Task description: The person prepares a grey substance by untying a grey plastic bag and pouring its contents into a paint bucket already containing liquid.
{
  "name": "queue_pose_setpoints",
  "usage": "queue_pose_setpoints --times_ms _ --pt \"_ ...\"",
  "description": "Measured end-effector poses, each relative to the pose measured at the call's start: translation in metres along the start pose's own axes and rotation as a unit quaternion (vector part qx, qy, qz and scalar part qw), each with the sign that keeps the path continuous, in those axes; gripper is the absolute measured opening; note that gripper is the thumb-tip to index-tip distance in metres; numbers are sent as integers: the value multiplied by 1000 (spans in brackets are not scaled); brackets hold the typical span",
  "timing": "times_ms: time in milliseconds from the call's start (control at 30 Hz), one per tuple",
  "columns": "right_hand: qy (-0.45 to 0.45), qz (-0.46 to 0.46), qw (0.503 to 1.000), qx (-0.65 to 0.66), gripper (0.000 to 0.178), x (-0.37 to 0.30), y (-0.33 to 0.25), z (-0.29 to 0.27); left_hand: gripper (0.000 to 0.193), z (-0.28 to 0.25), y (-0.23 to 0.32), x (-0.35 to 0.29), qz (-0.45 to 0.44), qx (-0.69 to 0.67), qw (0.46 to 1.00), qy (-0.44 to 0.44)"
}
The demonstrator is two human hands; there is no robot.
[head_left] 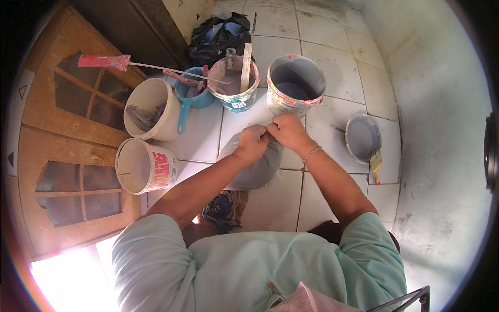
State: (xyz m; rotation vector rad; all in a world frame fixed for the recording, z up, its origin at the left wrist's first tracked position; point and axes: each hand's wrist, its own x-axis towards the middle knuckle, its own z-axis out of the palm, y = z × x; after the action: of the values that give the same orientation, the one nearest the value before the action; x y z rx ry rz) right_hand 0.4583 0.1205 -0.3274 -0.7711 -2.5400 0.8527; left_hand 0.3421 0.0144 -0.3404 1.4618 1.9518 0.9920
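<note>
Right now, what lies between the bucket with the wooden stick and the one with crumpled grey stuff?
The head view shows a blue dipper there, with a red-ended rod crossing over it.

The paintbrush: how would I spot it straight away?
Find the pale wall on the right. Beside it, on the tiled floor, stands a round container of grey material. The paintbrush overlaps its near rim, its yellowish handle with a red tip setting it apart from that grey.
</note>
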Motion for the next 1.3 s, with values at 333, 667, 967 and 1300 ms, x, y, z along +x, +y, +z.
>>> queue_pose_setpoints --times_ms 333,667,967,1300 --pt "-145 -27 977 -156 12 -9 -20 -22 12 1 -9 -2 75 -13 997 -16" --pt "-32 103 993 54 24 -17 -5 -7 16 15 -9 -4 116 30 990 71" --pt "-48 134 986 86 31 -14 11 3 20 14 -6 -9 78 3 997 22" --pt "-71 133 981 124 29 -18 12 7 13 15 -10 -3 93 48 994 21"
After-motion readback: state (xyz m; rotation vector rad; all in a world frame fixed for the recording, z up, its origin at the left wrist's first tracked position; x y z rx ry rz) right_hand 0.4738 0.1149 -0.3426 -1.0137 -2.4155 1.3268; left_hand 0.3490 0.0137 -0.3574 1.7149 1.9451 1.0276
